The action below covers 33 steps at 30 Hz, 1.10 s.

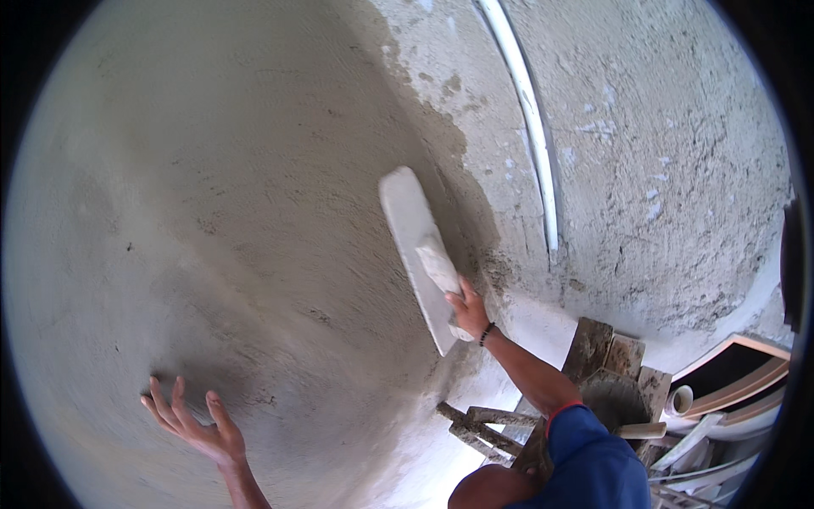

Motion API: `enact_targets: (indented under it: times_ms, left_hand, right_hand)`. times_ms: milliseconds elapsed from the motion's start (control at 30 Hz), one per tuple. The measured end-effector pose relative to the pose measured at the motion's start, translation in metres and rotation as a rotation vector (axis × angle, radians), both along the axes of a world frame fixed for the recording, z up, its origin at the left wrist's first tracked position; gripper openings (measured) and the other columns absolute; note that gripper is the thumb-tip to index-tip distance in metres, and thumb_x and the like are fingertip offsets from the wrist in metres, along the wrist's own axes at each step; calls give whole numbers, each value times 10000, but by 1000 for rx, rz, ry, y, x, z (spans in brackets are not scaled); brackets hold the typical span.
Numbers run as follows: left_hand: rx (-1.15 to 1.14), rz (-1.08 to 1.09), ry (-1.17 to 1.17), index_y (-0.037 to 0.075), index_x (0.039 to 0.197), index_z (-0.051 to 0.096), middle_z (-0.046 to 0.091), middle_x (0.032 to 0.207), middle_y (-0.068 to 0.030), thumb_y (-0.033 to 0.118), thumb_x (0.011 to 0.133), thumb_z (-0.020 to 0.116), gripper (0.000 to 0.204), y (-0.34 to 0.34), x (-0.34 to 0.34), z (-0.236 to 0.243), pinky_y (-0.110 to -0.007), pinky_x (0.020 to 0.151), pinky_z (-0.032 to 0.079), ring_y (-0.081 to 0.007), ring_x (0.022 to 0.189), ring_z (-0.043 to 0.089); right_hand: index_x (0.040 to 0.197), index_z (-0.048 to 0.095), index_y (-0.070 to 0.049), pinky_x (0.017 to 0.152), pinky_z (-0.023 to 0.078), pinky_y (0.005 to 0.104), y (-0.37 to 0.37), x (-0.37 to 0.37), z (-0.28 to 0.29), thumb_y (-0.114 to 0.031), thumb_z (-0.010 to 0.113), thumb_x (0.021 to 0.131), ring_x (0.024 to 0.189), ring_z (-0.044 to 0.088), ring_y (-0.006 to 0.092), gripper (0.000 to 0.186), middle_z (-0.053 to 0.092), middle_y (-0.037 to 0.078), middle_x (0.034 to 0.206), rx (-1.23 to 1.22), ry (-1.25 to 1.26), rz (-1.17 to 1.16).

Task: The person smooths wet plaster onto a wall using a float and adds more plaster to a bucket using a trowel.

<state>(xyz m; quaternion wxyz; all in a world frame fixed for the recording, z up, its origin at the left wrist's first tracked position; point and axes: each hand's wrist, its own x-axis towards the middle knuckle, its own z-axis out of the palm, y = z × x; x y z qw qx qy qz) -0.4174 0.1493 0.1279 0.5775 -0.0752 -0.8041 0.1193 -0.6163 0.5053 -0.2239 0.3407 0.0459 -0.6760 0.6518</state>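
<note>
Nearest: blue sleeve (598, 458) with red trim, bare forearm, dark bead bracelet (487, 333) at the wrist. Right hand (469, 311) has its grip closed round the lower part of the handle (439, 266) on a long pale float (410, 242). Float sits right of centre, tilted, top end leaning left, handle side facing out. Left hand (202, 433) is lower left, nothing in it, grip wide, fingers spread toward the wall. Can't tell from this angle if its fingertips or the float's face actually touch.

Handling, my read: float looks light for its length and fairly stiff. Wet plaster would make its face slick and add suction drag; thin edges and ends probably chip if knocked. Take hold of the handle, mid-length for balance; current hold is low, so the top end likely wants to tip. Keep fingers off the blade.

Behind the float: grey plaster (271, 212), damp-looking, with a ragged dark border on its right. Beyond that border, paler rough wall (670, 220) with a white pipe (527, 102) running down it. Farther off, lower right: rough wooden boards (588, 349) and a curved wooden frame (738, 407).
</note>
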Motion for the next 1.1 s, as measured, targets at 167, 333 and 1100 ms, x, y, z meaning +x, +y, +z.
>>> enact_targets:
  times_ms: [167, 333, 1100]
  left_hand:
    - [-58, 17, 91, 77, 1233, 580, 383, 1472, -108, 435, 947, 543, 460, -6, -9, 0, -614, 1086, 227, -397, 1411, 200]
    - [-80, 23, 123, 91, 1219, 601, 408, 1456, -120, 440, 942, 546, 449, -9, -14, 1, -614, 1081, 233, -394, 1406, 218]
    - [-104, 11, 81, 99, 1189, 609, 312, 1508, -146, 469, 912, 514, 472, -17, -14, -4, -621, 1109, 134, -394, 1436, 93]
  right_hand:
    - [1328, 432, 57, 978, 452, 416, -9, -1, 143, -298, 609, 912, 1178, 553, 373, 575, 540, 267, 1282, 66, 121, -30]
    - [1304, 425, 19, 845, 542, 426, -14, -3, 280, -352, 610, 908, 982, 660, 374, 573, 647, 270, 1076, 230, 159, -74]
    - [1380, 391, 49, 1007, 408, 402, 49, -45, 2, -446, 629, 875, 1191, 536, 380, 746, 548, 286, 1269, 47, -241, 57]
